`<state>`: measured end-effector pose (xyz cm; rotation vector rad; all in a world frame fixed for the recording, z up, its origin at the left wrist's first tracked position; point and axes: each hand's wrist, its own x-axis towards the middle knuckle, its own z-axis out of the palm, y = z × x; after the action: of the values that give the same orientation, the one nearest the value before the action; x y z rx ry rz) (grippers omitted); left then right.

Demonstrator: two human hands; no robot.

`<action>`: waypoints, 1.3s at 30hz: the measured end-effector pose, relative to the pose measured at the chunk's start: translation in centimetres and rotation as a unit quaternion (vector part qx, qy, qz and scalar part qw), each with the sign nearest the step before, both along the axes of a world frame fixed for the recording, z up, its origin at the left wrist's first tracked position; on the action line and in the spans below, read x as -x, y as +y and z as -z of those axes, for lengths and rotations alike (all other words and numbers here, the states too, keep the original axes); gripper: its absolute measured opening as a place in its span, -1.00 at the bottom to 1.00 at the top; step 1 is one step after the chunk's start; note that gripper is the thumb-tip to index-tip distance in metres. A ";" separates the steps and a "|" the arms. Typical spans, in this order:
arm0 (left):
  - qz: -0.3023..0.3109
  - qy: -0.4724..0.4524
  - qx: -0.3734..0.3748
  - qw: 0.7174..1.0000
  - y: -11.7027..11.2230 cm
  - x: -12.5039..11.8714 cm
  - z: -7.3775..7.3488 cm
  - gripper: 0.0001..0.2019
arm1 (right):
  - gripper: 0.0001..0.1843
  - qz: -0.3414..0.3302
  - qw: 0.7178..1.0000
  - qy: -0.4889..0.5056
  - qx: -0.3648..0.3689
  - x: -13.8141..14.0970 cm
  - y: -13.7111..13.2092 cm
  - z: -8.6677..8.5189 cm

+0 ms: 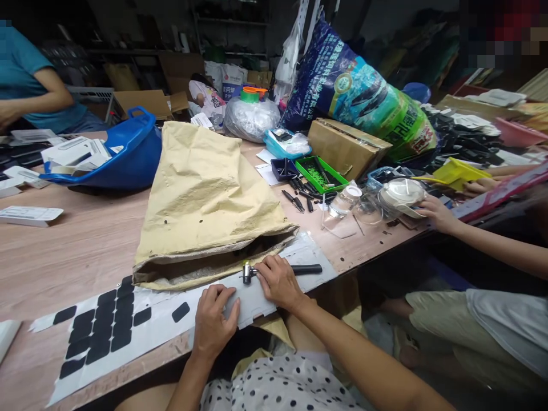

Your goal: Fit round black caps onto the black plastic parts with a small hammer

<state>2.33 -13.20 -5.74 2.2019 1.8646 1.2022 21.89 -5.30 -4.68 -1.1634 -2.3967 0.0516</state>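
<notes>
Just on the near side of the sack (205, 188), by its mouth: hammer (303, 269) flat on the board (252, 305), head left, grip right. Right hand (279, 279) is over the shaft, fingers bent; can't tell if clamped or only resting. Left hand (215, 319) is in front of the sack's mouth, thumb and forefinger apart, nothing visible between them.

Handling, my read: hammer rigid, head-heavy from the metal, hard to damage. Black grip should be non-slip; take it there, toward the sack's right corner. Pads (103, 326), left of the sack's mouth on the white sheet (160, 329), look thin and light; lift by a corner. Sheet probably tears or creases easily.

Edges: bench (85, 245) ends close in front of the sack, right by the board. Sack's limp lip is just behind the hammer head; could snag. Room: broad bare wood left of the sack, short of the tub (128, 154). Right of it is tighter: loose black parts (295, 200), jar (342, 201).
</notes>
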 end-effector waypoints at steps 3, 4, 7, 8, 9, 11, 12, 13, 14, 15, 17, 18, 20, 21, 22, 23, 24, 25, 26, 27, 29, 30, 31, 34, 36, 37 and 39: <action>-0.003 -0.005 0.000 1.000 -0.2 -0.2 -0.1 -0.82 | -0.82 -0.004 1.000 0.002 -0.017 -0.1 -0.3 -0.1; -0.006 -0.009 0.000 1.000 -0.2 -0.2 -0.1 -0.82 | -0.82 -0.006 1.000 0.004 -0.022 -0.1 -0.3 -0.1; -0.012 -0.036 -0.005 0.999 -0.6 -0.3 -0.4 -0.83 | -0.82 -0.009 1.000 0.003 -0.024 -0.1 -0.4 0.0; -0.008 -0.057 -0.003 0.998 -0.8 -0.2 -0.6 -0.83 | -0.82 -0.010 1.000 0.002 -0.022 -0.1 -0.4 0.1; -0.003 -0.086 0.005 0.996 -1.0 -0.2 -0.8 -0.84 | -0.82 -0.010 1.000 0.001 -0.017 -0.1 -0.4 0.1; -0.002 -0.178 0.048 0.983 -1.3 -0.3 -1.6 -0.84 | -0.80 -0.010 1.000 0.001 -0.008 -0.2 -0.4 0.2; -0.017 -0.245 0.078 0.966 -1.2 -0.5 -2.0 -0.81 | -0.80 -0.011 1.000 0.001 -0.005 -0.2 -0.4 0.2; -0.039 -0.324 0.110 0.939 -0.8 -0.7 -2.5 -0.76 | -0.80 -0.012 1.000 0.002 -0.004 -0.2 -0.4 0.2; -0.063 -0.412 0.144 0.897 0.0 -0.9 -3.0 -0.71 | -0.80 -0.013 1.000 0.003 -0.004 -0.3 -0.4 0.1; -0.088 -0.500 0.171 0.844 1.0 -1.2 -3.4 -0.66 | -0.80 -0.013 1.000 0.004 -0.006 -0.3 -0.3 0.1; -0.085 -0.648 0.236 0.720 4.1 -1.5 -4.3 -0.63 | -0.79 -0.013 1.000 0.005 -0.006 -0.2 -0.2 0.1; -0.079 -0.692 0.249 0.674 5.9 -1.5 -4.8 -0.66 | -0.80 -0.012 1.000 0.006 -0.004 -0.2 -0.1 0.1; -0.088 -0.748 0.218 0.621 9.7 -1.2 -5.9 -0.76 | -0.81 -0.010 1.000 0.006 0.001 -0.2 0.1 0.2; -0.096 -0.762 0.196 0.610 11.5 -0.9 -6.6 -0.79 | -0.81 -0.009 1.000 0.005 0.001 -0.1 0.2 0.2; -0.095 -0.772 0.169 0.606 13.2 -0.5 -7.4 -0.81 | -0.82 -0.008 1.000 0.005 0.000 -0.1 0.3 0.3; -0.078 -0.776 0.137 0.611 14.8 -0.1 -8.3 -0.81 | -0.82 -0.006 1.000 0.003 0.000 -0.2 0.4 0.3; -0.047 -0.773 0.096 0.626 16.2 0.4 -9.2 -0.79 | -0.83 -0.003 1.000 0.001 0.001 -0.2 0.5 0.3; -0.011 -0.761 0.052 0.647 17.5 0.9 -10.2 -0.77 | -0.83 0.001 1.000 -0.002 0.002 -0.2 0.5 0.3; 0.025 -0.741 0.015 0.671 18.6 1.4 -11.1 -0.75 | -0.83 0.004 1.000 -0.005 0.005 -0.3 0.5 0.3; 0.053 -0.720 -0.014 0.692 19.6 2.0 -11.9 -0.74 | -0.82 0.006 1.000 -0.008 0.008 -0.3 0.5 0.2; 0.093 -0.676 -0.039 0.730 21.0 2.9 -13.1 -0.72 | -0.80 0.006 1.000 -0.010 0.016 -0.5 0.5 0.1; 0.106 -0.658 -0.038 0.745 21.5 3.3 -13.4 -0.70 | -0.80 0.006 1.000 -0.009 0.020 -0.5 0.5 0.1; 0.114 -0.643 -0.032 0.757 21.8 3.6 -13.5 -0.67 | -0.79 0.005 1.000 -0.007 0.023 -0.5 0.5 0.1; 0.137 -0.629 0.004 0.765 21.4 4.0 -13.5 -0.68 | -0.79 0.002 1.000 0.004 0.025 -0.7 0.5 0.1; 0.157 -0.637 0.031 0.754 20.4 4.0 -13.6 -0.73 | -0.80 0.001 1.000 0.008 0.027 -0.8 0.5 0.1; 0.168 -0.639 0.038 0.750 19.8 3.9 -13.8 -0.74 | -0.79 0.003 1.000 0.007 0.030 -0.8 0.5 0.1; 0.194 -0.633 0.032 0.749 18.8 3.7 -14.4 -0.67 | -0.78 0.007 0.999 0.001 0.035 -0.9 0.6 0.2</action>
<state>-1.41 5.60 8.67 0.9753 0.7746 1.7405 22.77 -4.72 -4.84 -1.2115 -2.4022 0.1339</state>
